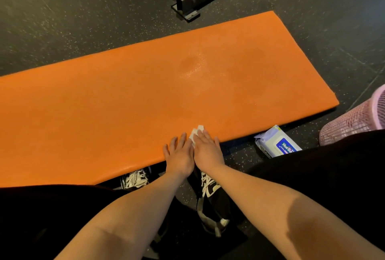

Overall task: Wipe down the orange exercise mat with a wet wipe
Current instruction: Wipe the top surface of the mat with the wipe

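Though damp patches (pixel 191 65) darken the orange mat (pixel 104 110), most looks unwiped. Left hand (pixel 179 155) and right hand (pixel 206 149) press the wet wipe (pixel 197 131), fingers straight

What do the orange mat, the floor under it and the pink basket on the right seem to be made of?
Orange mat: probably foam or soft rubber, matte, finely grained, with a thick rounded edge. Floor: looks like black rubber gym flooring, matte, flecked with pale specks. Pink basket: likely plastic, judging by its moulded open grid wall.
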{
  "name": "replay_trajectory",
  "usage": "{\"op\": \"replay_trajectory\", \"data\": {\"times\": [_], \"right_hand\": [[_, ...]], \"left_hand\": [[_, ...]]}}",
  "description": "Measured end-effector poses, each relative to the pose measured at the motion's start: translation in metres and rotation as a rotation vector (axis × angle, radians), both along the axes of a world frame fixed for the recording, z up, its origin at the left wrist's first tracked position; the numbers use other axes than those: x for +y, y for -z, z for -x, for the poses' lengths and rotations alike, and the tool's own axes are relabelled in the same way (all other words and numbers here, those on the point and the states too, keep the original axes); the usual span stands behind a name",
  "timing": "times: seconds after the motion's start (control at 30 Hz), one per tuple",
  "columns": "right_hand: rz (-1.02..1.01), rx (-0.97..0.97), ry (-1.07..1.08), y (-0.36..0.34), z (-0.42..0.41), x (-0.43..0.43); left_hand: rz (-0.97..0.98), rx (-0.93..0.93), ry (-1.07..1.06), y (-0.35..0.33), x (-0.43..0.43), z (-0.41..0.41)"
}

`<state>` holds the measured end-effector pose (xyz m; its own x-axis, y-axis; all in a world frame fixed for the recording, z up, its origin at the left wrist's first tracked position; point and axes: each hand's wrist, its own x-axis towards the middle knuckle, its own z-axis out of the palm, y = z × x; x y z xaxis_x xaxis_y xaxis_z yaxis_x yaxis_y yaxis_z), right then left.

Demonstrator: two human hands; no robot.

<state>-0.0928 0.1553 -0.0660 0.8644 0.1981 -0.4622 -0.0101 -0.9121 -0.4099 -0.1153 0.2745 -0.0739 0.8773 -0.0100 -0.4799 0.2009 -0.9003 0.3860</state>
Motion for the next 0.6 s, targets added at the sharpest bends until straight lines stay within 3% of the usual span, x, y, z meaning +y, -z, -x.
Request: {"op": "replay_trajectory", "data": {"times": [0.23, 0.47, 0.53, 0.6], "right_hand": [[0.127, 0.092, 0.300, -0.001, -0.025, -0.026], [0.025, -0.011, -0.136, -0.002, 0.006, 0.003], [0.112, -0.010, -0.118, -0.003, -0.009, -0.010], [0.196, 0.070, 0.066, -0.007, -0.024, -0.025]], "left_hand": [[-0.022, 0.013, 0.019, -0.003, 0.002, -0.003], [0.080, -0.038, -0.043, -0.001, 0.013, 0.001], [0.073, -0.037, -0.010, -0.001, 0.015, 0.001], [0.058, -0.026, 0.026, -0.002, 0.016, 0.000]]}}
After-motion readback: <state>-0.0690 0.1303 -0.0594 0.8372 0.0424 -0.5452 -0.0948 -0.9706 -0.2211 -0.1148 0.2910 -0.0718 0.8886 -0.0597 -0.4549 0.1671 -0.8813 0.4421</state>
